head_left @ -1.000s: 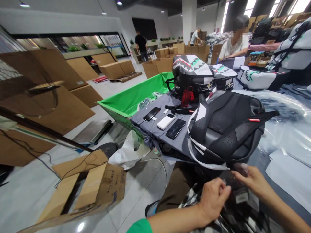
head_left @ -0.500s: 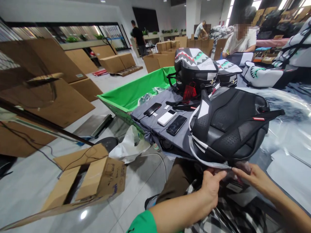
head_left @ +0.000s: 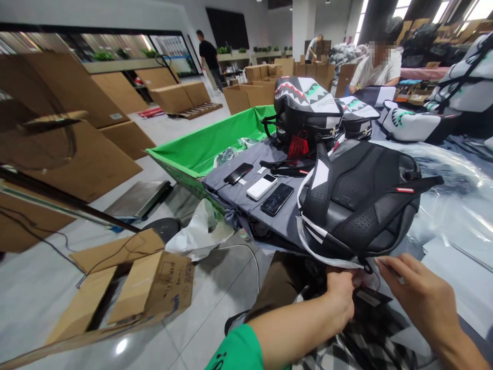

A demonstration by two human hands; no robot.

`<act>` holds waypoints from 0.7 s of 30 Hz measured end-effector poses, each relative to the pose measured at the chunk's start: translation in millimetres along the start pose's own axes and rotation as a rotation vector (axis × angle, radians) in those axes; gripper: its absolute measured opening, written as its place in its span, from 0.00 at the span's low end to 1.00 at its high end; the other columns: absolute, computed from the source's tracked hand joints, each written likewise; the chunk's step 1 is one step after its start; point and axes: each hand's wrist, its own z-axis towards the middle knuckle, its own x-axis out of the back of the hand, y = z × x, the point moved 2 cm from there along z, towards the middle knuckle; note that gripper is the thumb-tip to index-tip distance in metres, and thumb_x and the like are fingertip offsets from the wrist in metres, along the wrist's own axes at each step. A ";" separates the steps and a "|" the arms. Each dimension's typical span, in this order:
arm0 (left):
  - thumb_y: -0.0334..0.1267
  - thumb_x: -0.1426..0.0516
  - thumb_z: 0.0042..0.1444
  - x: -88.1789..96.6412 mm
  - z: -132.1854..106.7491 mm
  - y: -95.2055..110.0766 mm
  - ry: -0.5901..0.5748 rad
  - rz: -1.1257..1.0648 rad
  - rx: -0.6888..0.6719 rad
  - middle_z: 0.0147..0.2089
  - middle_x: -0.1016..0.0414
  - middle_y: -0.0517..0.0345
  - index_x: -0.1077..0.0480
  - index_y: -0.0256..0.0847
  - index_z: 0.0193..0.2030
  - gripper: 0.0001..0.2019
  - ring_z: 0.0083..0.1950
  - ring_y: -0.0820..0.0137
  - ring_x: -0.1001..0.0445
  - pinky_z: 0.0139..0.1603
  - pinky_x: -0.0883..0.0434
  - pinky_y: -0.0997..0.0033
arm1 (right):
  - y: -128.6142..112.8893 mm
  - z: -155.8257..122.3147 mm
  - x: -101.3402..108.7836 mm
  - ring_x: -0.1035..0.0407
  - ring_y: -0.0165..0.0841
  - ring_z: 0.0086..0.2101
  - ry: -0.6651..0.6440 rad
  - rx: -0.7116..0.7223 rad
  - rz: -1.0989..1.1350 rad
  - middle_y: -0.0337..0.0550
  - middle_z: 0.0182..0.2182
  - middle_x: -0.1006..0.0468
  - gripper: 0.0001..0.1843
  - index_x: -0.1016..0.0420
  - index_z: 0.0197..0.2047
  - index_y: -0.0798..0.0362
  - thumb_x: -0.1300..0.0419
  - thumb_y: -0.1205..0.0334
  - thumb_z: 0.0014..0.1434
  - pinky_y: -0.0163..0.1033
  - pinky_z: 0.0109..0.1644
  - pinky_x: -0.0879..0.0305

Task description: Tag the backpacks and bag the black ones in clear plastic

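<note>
A black backpack [head_left: 362,200] with white trim lies on the cloth-covered table, its padded back and straps facing up. My left hand [head_left: 341,290] is closed at its near lower edge, gripping there, with the fingertips hidden beneath. Just right of it, my right hand [head_left: 419,290] is raised with thumb and fingers bent together; whatever is between them is too small to make out. A dark hang tag [head_left: 372,297] with a thin red cord hangs below the backpack, between my hands. Checked fabric [head_left: 327,354] lies underneath, over my lap.
Two phones [head_left: 277,199] [head_left: 239,173] and a white power bank [head_left: 262,187] lie left of the backpack. Behind stand shark-patterned bags [head_left: 308,108]. Clear plastic [head_left: 454,180] spreads on the right. A green-lined bin [head_left: 200,144] and an open carton [head_left: 154,288] stand left. A co-worker [head_left: 379,69] works across the table.
My right hand has drawn up and away from the backpack's edge, its fingers now bent. My left hand has turned and tucked further under the edge. The view has shifted slightly.
</note>
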 end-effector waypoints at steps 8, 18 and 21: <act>0.35 0.32 0.28 11.0 -7.7 4.1 -0.073 -0.103 0.053 0.31 0.22 0.56 0.24 0.39 0.29 0.15 0.38 0.64 0.23 0.39 0.27 0.67 | -40.6 -31.5 -22.7 0.28 0.32 0.35 0.027 0.147 -0.045 0.46 0.36 0.20 0.15 0.22 0.49 0.54 0.50 0.68 0.71 0.35 0.37 0.35; 0.44 0.26 0.32 12.9 -14.2 10.7 -0.194 -0.074 0.019 0.42 0.18 0.51 0.20 0.39 0.37 0.23 0.45 0.60 0.23 0.44 0.26 0.64 | -23.4 -48.7 -27.2 0.26 0.36 0.41 0.042 0.129 0.116 0.48 0.43 0.19 0.14 0.25 0.54 0.53 0.44 0.71 0.68 0.39 0.47 0.31; 0.47 0.27 0.37 13.2 -18.8 13.3 -0.243 -0.090 0.018 0.40 0.19 0.51 0.21 0.38 0.34 0.20 0.44 0.61 0.23 0.45 0.27 0.64 | -25.5 -46.4 -30.9 0.28 0.36 0.39 0.014 0.167 -0.002 0.48 0.40 0.20 0.12 0.24 0.50 0.54 0.47 0.71 0.69 0.40 0.44 0.33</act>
